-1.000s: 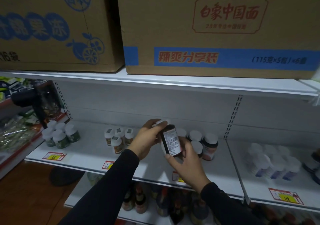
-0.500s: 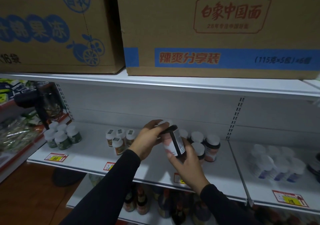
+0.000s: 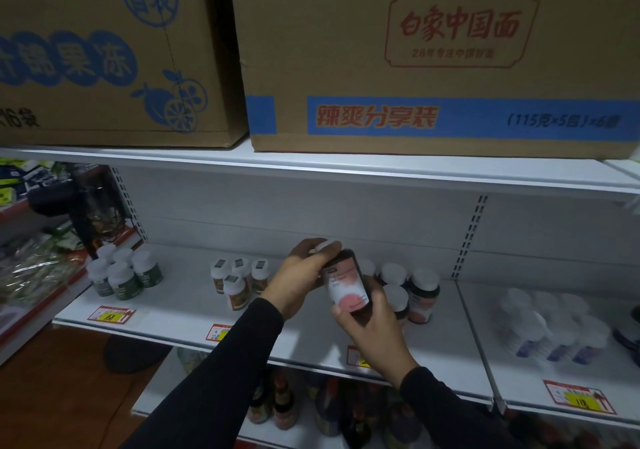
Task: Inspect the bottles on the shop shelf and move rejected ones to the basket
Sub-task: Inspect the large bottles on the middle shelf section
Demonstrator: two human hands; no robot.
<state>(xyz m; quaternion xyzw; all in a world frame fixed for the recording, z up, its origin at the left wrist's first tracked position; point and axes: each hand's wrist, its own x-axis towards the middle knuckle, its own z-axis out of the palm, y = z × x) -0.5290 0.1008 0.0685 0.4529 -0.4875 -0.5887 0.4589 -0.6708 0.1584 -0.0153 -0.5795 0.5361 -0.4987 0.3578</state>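
A dark bottle (image 3: pixel 346 284) with a white cap and a white and pink label is held tilted above the white shelf (image 3: pixel 173 305). My left hand (image 3: pixel 299 280) grips its cap end from the left. My right hand (image 3: pixel 372 327) grips its lower body from below, thumb on the label's front. Behind it on the shelf stand several like bottles (image 3: pixel 420 294) with white caps. No basket is in view.
Green-labelled bottles (image 3: pixel 124 277) and small orange-labelled bottles (image 3: pixel 237 282) stand further left on the shelf. White bottles (image 3: pixel 550 324) fill the right bay. Large cardboard boxes (image 3: pixel 415 57) sit on the shelf above. Dark sauce bottles (image 3: pixel 280 403) stand on the shelf below.
The bottle has been turned in my hands: the printed text side showed before, now the pink front label faces me. Both hands stayed in place.
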